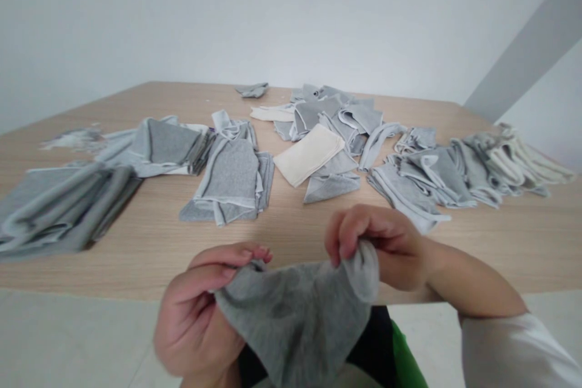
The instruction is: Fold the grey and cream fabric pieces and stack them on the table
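Note:
A grey piece of fabric (300,309) hangs between my two hands, just in front of the table's near edge. My left hand (204,309) pinches its upper left corner between thumb and fingers. At the upper right corner, my right hand (377,242) is closed on the cloth, with a lighter fold bunched under the fingers. The fabric sags in the middle and its lower part drops out of the picture. Past the hands, a cream cloth piece (310,154) lies on a loose heap of grey pieces (336,112).
The wooden table (291,236) carries a folded grey stack (63,206) at left, another stack (227,173) left of centre, and a row of folded pieces (436,173) at right. White scraps (75,139) lie far left. A wall (291,18) stands behind.

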Action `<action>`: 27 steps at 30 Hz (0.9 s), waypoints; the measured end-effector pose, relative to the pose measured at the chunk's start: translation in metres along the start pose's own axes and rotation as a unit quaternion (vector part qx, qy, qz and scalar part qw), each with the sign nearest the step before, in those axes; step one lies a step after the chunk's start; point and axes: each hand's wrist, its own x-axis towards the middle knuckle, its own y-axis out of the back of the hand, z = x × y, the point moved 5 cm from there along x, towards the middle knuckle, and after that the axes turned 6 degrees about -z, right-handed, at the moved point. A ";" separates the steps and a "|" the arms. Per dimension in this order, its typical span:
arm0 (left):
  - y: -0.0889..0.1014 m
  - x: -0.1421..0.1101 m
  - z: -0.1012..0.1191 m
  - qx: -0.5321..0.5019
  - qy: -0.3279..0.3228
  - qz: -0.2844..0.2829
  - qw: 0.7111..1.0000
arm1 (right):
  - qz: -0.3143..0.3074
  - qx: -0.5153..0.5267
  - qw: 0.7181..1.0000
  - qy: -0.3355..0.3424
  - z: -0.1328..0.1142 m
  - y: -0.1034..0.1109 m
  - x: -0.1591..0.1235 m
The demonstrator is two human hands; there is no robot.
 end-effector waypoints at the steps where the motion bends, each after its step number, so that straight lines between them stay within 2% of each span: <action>1: -0.004 -0.002 -0.002 -0.017 0.026 -0.020 0.999 | 0.002 0.008 1.000 -0.011 0.008 -0.004 0.002; 4: -0.015 -0.007 -0.007 -0.035 0.086 -0.076 0.993 | 0.035 0.013 0.997 -0.071 0.032 -0.011 0.004; 7: -0.021 -0.010 -0.008 0.022 0.115 -0.109 0.987 | 0.059 0.004 0.989 -0.136 0.049 -0.015 0.003; 10: -0.024 -0.011 -0.007 0.070 0.111 -0.125 0.984 | 0.063 -0.004 0.983 -0.172 0.058 -0.018 0.002; 13: -0.024 -0.013 -0.007 0.091 0.088 -0.131 0.983 | 0.070 -0.005 0.981 -0.179 0.060 -0.019 0.002; 16: -0.023 -0.016 -0.009 0.092 0.076 -0.134 0.984 | 0.065 -0.008 0.979 -0.193 0.059 -0.019 0.003; 18: -0.024 -0.018 -0.011 0.076 0.072 -0.156 0.982 | 0.057 -0.014 0.975 -0.216 0.058 -0.019 0.003; 22: -0.030 -0.014 -0.005 0.069 -0.004 -0.239 0.968 | 0.047 -0.011 0.963 -0.264 0.057 -0.020 0.001; 27: -0.041 -0.004 0.006 0.110 -0.107 -0.359 0.920 | 0.026 -0.042 0.957 -0.287 0.058 -0.023 0.000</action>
